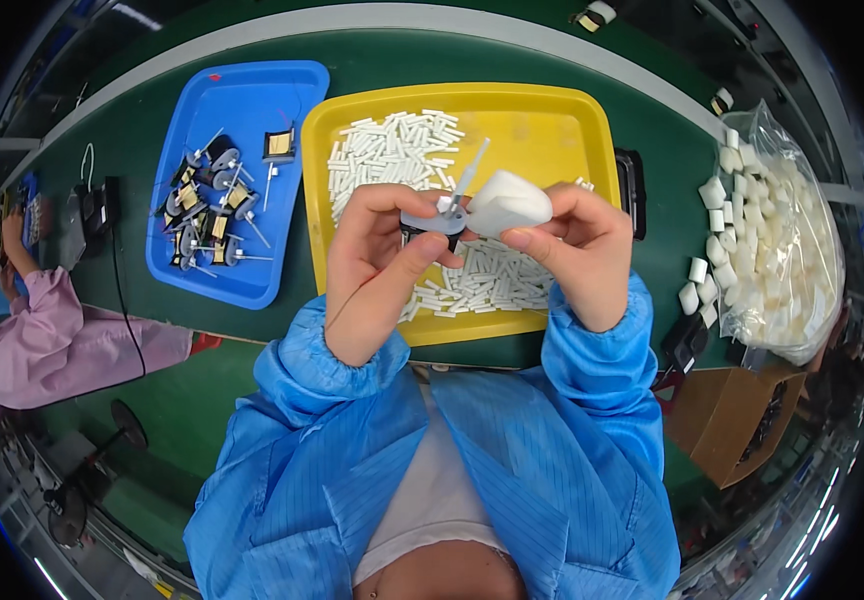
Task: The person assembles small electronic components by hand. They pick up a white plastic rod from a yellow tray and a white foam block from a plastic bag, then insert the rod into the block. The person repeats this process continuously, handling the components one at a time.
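Observation:
My left hand (pixel 377 265) is closed round a small dark part with a grey disc (pixel 430 222) on top and a thin pale stem standing up from it. Between thumb and fingers, my right hand (pixel 587 255) grips a white foam piece (pixel 510 203), rounded at its edges. The foam is right beside the stem and disc; whether they touch I cannot tell. Both hands are above a yellow tray (pixel 592 125) with many short white tubes (pixel 387 150) in it. My fingers hide the part's underside.
Left of the yellow tray lies a blue tray (pixel 252 85) holding several similar disc-and-stem parts (pixel 220 225). To the right are a clear bag of white foam pieces (pixel 787 250), loose foam pieces (pixel 699 270) and a cardboard box (pixel 722 420). A co-worker in a pink sleeve (pixel 57 310) sits at left.

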Available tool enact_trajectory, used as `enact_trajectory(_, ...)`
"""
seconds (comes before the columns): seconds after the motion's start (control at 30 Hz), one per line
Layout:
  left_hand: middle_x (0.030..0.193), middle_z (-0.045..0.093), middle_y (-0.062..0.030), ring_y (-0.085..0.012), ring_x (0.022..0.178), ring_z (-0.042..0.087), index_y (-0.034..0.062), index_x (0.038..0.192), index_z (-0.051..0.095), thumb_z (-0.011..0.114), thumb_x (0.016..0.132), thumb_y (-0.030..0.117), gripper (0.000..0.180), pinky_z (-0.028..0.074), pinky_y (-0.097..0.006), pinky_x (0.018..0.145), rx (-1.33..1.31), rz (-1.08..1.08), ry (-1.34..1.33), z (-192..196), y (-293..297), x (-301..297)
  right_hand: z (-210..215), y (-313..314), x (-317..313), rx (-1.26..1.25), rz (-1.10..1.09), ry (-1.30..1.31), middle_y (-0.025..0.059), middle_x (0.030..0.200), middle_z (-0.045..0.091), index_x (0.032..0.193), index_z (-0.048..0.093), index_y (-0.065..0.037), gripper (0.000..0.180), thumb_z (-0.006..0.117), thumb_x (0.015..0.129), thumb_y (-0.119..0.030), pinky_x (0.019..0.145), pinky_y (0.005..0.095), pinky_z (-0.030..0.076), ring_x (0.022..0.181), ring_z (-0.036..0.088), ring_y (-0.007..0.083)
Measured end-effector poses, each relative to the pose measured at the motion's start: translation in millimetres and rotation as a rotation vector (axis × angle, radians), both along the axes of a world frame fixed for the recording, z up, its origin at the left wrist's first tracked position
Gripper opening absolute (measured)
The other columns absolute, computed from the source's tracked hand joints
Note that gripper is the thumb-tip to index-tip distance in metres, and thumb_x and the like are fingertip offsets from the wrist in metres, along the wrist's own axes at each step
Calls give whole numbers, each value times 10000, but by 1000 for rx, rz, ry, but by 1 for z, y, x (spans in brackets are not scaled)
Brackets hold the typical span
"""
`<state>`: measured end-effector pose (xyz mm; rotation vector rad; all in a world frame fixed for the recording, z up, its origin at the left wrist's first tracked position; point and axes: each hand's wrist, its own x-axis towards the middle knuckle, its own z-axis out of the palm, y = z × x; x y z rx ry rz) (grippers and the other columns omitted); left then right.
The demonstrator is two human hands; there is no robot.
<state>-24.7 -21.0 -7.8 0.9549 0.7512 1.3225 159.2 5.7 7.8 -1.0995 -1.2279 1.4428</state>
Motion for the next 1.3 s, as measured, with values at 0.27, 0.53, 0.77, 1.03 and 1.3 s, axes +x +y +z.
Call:
enact_trajectory(0.27,1136,566,-197,-219,1041,565,25,1229,370,599,763,-88,531,430,-306,884,-7,13,300,3,-8,9,-12,-13,3,110,-23,-136,88,742,641,778,652,28,139,737,680,-21,630,220,466,673,606,109)
enact_trajectory(0.53,1124,580,-168,-219,1021,582,3,1149,531,614,771,-15,387,427,-312,894,89,-77,519,11,3,19,-14,-12,12,249,48,-229,57,840,575,943,655,-20,297,744,661,-44,637,227,465,737,558,135)
enact_trajectory(0.77,987,554,-88,-183,820,572,-14,1035,581,598,822,103,244,469,-256,701,164,-71,582,17,36,10,-2,0,21,250,-86,-255,55,933,533,989,645,-50,360,743,643,-41,610,229,454,751,511,135)
enact_trajectory(1.03,805,619,-35,-147,695,588,86,1013,647,580,842,344,317,499,-242,583,181,-16,1050,-30,316,-4,-38,16,36,183,-65,-333,48,751,569,917,654,-43,143,624,777,-45,561,222,421,660,520,113)
enact_trajectory(1.3,1199,555,-90,-260,1072,546,193,1185,572,483,826,542,509,412,-374,914,24,14,1764,-69,403,12,-42,19,37,125,-3,-426,43,782,570,908,654,-24,119,615,797,-43,573,212,432,693,541,102)
